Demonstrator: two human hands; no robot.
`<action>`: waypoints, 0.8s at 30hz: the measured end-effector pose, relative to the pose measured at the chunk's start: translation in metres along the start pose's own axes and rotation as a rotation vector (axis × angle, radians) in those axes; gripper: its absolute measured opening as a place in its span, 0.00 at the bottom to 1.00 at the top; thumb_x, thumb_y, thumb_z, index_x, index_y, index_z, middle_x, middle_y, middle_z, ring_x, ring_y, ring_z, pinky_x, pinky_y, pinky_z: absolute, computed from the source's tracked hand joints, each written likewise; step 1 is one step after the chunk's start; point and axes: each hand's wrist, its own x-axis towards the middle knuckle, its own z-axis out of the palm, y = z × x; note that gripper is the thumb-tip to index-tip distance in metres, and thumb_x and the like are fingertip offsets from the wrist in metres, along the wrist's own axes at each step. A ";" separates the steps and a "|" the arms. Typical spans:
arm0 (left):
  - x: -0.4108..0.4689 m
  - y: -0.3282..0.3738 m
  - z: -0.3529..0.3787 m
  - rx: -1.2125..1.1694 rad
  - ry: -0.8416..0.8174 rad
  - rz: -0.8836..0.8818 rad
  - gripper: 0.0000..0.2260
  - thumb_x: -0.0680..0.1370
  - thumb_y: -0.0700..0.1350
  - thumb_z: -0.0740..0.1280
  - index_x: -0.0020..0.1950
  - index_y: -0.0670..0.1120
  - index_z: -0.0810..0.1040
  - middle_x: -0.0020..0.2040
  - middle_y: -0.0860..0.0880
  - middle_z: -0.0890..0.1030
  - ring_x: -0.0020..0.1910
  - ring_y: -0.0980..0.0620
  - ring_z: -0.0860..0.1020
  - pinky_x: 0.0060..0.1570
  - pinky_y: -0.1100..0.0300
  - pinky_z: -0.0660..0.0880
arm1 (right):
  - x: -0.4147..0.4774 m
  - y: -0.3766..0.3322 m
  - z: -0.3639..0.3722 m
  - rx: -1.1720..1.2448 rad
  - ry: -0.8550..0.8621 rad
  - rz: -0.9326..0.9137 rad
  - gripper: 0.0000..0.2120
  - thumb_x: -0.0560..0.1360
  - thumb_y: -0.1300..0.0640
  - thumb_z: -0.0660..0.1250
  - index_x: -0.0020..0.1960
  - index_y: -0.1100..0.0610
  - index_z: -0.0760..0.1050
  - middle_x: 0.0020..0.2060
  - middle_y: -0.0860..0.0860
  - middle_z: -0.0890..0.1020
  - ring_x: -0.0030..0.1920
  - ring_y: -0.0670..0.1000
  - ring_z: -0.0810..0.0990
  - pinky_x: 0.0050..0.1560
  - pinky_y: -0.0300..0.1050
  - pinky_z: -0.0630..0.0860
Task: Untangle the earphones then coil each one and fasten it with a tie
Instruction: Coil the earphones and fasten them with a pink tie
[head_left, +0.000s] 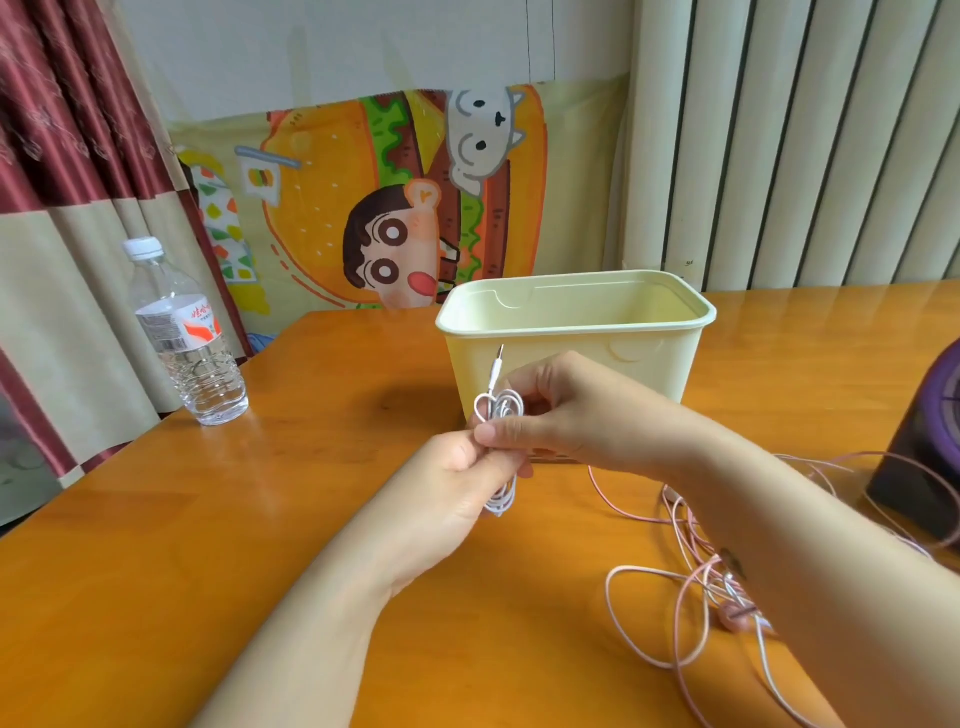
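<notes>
A white earphone cable (500, 410) is gathered into a small coil above the middle of the table, its jack plug sticking up. My left hand (457, 483) grips the lower part of the coil, loops hanging out below the fingers. My right hand (540, 410) pinches the coil's middle from the right with thumb and fingers. A pink earphone cable (675, 577) lies in loose tangled loops on the table at the right, partly under my right forearm, with a thin white strand among them. No tie is visible.
A pale yellow plastic bin (576, 338) stands open just behind my hands. A water bottle (182, 332) stands at the table's left edge. A dark purple object (930, 441) sits at the right edge. The orange wooden table (260, 519) reaches the wall.
</notes>
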 end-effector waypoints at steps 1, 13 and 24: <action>0.000 0.002 0.000 -0.122 -0.024 -0.017 0.10 0.78 0.51 0.61 0.44 0.49 0.80 0.34 0.61 0.80 0.37 0.63 0.77 0.39 0.69 0.74 | 0.000 0.001 0.000 0.039 0.024 -0.011 0.11 0.74 0.58 0.69 0.43 0.67 0.77 0.30 0.56 0.76 0.32 0.51 0.71 0.33 0.40 0.69; 0.006 0.001 -0.013 -0.847 -0.129 -0.221 0.12 0.73 0.44 0.64 0.53 0.40 0.75 0.33 0.50 0.73 0.31 0.56 0.74 0.33 0.61 0.77 | -0.002 0.000 -0.012 0.075 0.093 -0.044 0.06 0.74 0.60 0.68 0.45 0.64 0.78 0.33 0.52 0.78 0.32 0.46 0.76 0.36 0.36 0.74; 0.000 -0.002 -0.031 -0.152 -0.113 -0.038 0.12 0.76 0.43 0.65 0.59 0.48 0.80 0.54 0.53 0.83 0.58 0.54 0.79 0.63 0.54 0.73 | -0.012 -0.023 -0.014 -0.362 0.105 -0.011 0.08 0.74 0.53 0.69 0.41 0.57 0.80 0.29 0.50 0.81 0.28 0.42 0.75 0.30 0.35 0.69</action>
